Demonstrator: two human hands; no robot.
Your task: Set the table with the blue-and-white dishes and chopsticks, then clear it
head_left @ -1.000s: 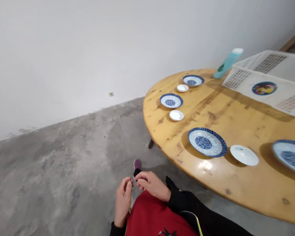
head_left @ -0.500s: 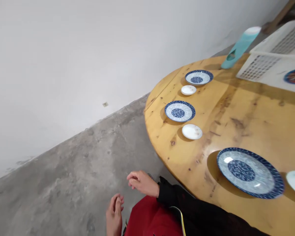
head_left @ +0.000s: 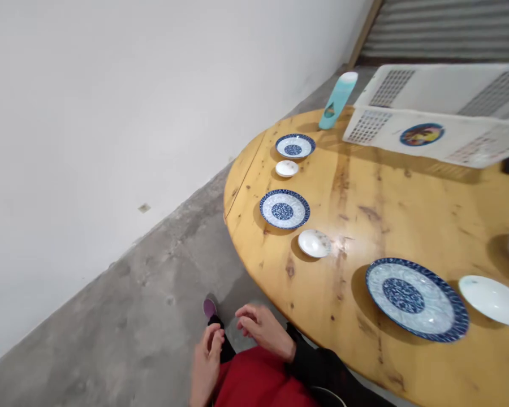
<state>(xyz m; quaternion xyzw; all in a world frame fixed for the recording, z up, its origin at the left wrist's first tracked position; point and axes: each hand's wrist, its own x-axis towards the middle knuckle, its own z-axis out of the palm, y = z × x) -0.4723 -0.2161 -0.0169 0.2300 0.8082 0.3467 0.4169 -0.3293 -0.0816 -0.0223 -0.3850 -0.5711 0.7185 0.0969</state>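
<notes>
I judge no grasp under way: left hand (head_left: 206, 362) and right hand (head_left: 267, 330) empty beside the worktop (head_left: 407, 217), grips parted, its blue-rimmed plate (head_left: 416, 299) needing a reach.

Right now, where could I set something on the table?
The widest bare tabletop lies between the white basket and the nearest blue-rimmed plate. The left end is crowded with two more plates and two small white dishes.

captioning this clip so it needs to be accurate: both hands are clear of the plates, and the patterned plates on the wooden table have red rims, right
Not quite: the patterned plates on the wooden table have blue rims, not red, as the head view shows. The left hand and right hand are indeed clear of them.
</notes>
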